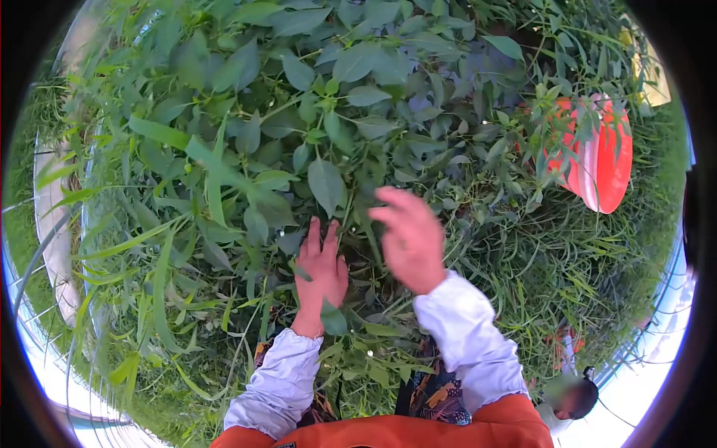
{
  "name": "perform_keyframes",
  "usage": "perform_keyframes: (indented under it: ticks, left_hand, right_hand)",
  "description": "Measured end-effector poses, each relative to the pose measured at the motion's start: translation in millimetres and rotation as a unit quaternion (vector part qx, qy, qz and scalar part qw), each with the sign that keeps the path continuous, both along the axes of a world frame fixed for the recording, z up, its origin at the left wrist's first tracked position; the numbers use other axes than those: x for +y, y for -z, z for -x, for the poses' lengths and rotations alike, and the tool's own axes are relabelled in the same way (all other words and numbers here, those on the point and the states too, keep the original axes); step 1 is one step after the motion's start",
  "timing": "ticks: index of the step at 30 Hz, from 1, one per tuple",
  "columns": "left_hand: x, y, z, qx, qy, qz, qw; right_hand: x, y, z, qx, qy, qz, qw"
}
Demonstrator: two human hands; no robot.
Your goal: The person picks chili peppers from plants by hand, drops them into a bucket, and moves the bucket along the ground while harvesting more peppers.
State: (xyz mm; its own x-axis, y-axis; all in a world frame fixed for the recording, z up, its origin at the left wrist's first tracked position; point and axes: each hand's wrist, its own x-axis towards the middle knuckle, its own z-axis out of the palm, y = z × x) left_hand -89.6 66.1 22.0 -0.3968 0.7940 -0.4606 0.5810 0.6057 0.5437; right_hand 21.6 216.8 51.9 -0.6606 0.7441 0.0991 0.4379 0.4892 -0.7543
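Note:
Leafy green plants (326,187) fill the middle of the view. Low among their stems, my left hand (323,270) reaches in with its fingers spread, and a few leaves overlap the wrist. No object shows in it. To its right and slightly higher is my right hand (407,235), blurred, with fingers bent towards the foliage. Whether anything is between those fingers is too smeared to tell. Both forearms wear white sleeves.
A red and white container (612,160) stands in the foliage at the right. Something pale yellow (651,71) lies beyond it. Another person (575,399) is at the lower right. Long grass blades (160,291) rise at the left, beside a pale strip (52,224).

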Motion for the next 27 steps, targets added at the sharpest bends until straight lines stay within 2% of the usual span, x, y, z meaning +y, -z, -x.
perform_keyframes:
  ticks: [2, 3, 4, 5, 6, 8, 10, 11, 12, 13, 15, 17, 18, 19, 20, 22, 23, 24, 26, 27]
  left_hand:
    - [-2.0, -0.6, 4.3, 0.022, 0.027, 0.013, 0.999]
    - [-3.8, 1.9, 4.8, 0.030, 0.035, 0.012, 0.999]
    - [-4.3, 1.1, 5.4, 0.036, 0.042, 0.015, 0.998]
    - [-4.2, -0.1, 6.1, 0.043, 0.047, 0.016, 0.998]
    - [-3.6, -0.9, 8.3, 0.052, 0.051, 0.015, 0.997]
    - [-9.8, 4.8, 11.9, 0.059, 0.067, 0.020, 0.996]
    - [-13.4, 6.4, 15.9, 0.066, 0.081, 0.030, 0.994]
    - [-13.9, 6.9, 17.6, 0.067, 0.081, 0.035, 0.994]
    - [-14.4, 7.2, 19.5, 0.070, 0.081, 0.040, 0.993]
    - [-14.4, 7.4, 21.7, 0.072, 0.083, 0.047, 0.993]
    - [-12.3, 4.7, 23.6, 0.074, 0.079, 0.049, 0.993]
    - [-6.4, 3.8, 26.3, 0.078, 0.038, -0.045, 0.995]
    - [-3.9, 1.0, 25.8, 0.078, 0.017, -0.090, 0.993]
    - [0.4, -5.8, 24.1, 0.066, -0.054, -0.165, 0.983]
    - [-1.0, -12.9, 27.7, 0.063, -0.064, -0.223, 0.971]
    - [-6.9, -23.7, 37.5, 0.057, -0.080, -0.335, 0.937]
    - [-7.4, -22.4, 41.1, 0.080, -0.081, -0.394, 0.912]
    - [-5.0, -24.5, 46.3, 0.108, -0.092, -0.364, 0.921]
    - [4.4, -25.1, 59.7, 0.161, -0.113, -0.305, 0.932]
    - [3.8, -20.7, 65.5, 0.154, -0.118, -0.248, 0.949]
  right_hand:
    - [35.6, 6.1, -25.4, 0.032, 0.092, -0.068, 0.993]
    - [59.6, 10.9, -33.5, 0.077, 0.194, 0.034, 0.977]
    - [89.4, 15.9, -37.5, 0.058, 0.317, 0.101, 0.941]
    - [126.4, 29.7, -40.5, 0.130, 0.358, 0.120, 0.917]
    - [167.0, 53.1, -48.2, 0.175, 0.382, 0.134, 0.898]
    - [241.7, 81.5, -41.8, 0.283, 0.418, 0.286, 0.815]
    - [319.3, 147.3, -53.3, 0.288, 0.408, 0.420, 0.757]
    - [344.6, 167.8, -67.1, 0.033, 0.204, 0.125, 0.970]
    - [370.8, 214.2, -52.5, -0.004, 0.103, 0.036, 0.994]
    - [394.9, 256.7, -36.5, -0.024, 0.009, -0.060, 0.998]
    - [385.5, 227.4, 64.4, -0.029, 0.005, 0.054, 0.998]
    - [343.4, 183.4, 168.7, 0.024, -0.070, 0.145, 0.987]
    - [294.4, 137.0, 198.7, 0.125, -0.143, 0.262, 0.946]
    - [242.0, 85.1, 229.8, 0.206, -0.208, 0.388, 0.874]
    - [208.8, 94.9, 252.2, 0.157, -0.297, -0.025, 0.941]
    - [109.8, 84.8, 252.2, 0.001, -0.298, 0.049, 0.953]
    - [73.6, 79.2, 234.5, -0.055, -0.313, -0.033, 0.947]
    - [41.6, 77.2, 217.6, -0.109, -0.326, -0.115, 0.932]
    - [0.6, 98.5, 180.4, -0.108, -0.353, -0.131, 0.920]
    - [-10.7, 110.1, 163.1, -0.089, -0.332, -0.115, 0.932]
